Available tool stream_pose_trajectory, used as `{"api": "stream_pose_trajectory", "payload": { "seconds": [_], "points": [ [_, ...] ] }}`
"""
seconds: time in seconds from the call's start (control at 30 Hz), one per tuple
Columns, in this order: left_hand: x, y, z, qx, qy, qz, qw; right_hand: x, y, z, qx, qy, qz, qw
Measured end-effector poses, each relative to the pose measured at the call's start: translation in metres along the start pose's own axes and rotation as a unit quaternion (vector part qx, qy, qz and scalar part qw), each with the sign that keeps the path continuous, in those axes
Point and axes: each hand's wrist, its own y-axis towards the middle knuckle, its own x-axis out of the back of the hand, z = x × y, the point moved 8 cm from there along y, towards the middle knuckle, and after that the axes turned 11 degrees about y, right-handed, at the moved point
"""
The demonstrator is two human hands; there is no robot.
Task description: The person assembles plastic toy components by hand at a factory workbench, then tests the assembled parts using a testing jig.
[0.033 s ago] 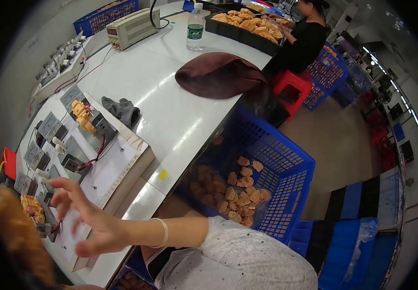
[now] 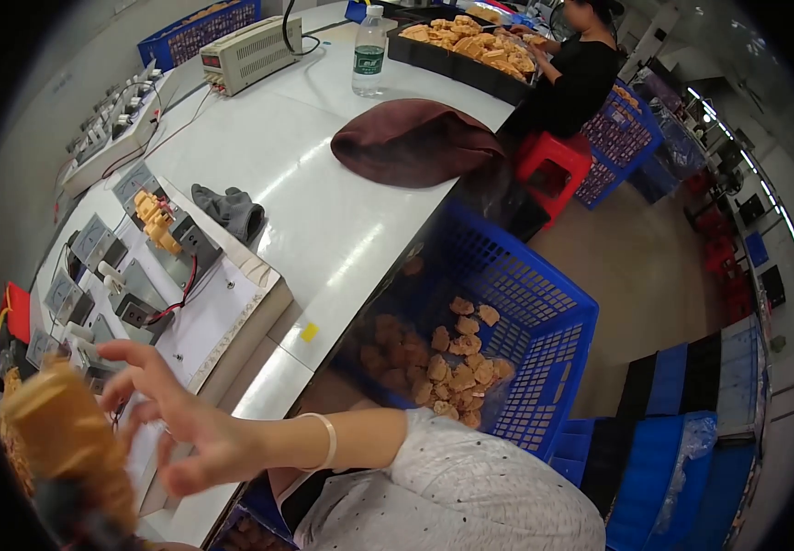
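A blurred orange moulded plastic part (image 2: 67, 427) is held up close at the lower left. Below it is a dark, smeared shape, which seems to be my left hand (image 2: 76, 514) in a dark covering; its fingers are hard to make out. Just right of the part, my right hand (image 2: 186, 441) is open, fingers apart and holding nothing, with a pale band on its wrist. Beyond it stands a white test board with meters and grey sockets. An orange part (image 2: 156, 220) sits on the far socket (image 2: 197, 239); the nearer stations are partly covered by the held part.
A grey glove (image 2: 230, 211), maroon cloth (image 2: 415, 142), water bottle (image 2: 369, 55) and power supply (image 2: 250, 57) lie on the white table. A blue basket (image 2: 544, 340) with several orange pieces stands beside the table. Further off, a person sits by a black tray (image 2: 457, 69) of orange parts.
The held orange part has come further into view, moving right toward my right hand. My right hand has shifted slightly right and down, still open.
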Motion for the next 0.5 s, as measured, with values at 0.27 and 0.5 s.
{"api": "stream_pose_trajectory", "payload": {
  "seconds": [0.27,0.5],
  "points": [
    [0.003,-0.119,0.023,-0.142,-0.08,0.004,0.987,0.094,-0.097,0.164,0.213,-0.121,-0.335,0.91],
    [0.007,-0.176,0.084,-0.001,-0.008,-0.025,1.0,0.196,-0.111,0.445,0.414,-0.339,-0.459,0.709]
  ]
}}
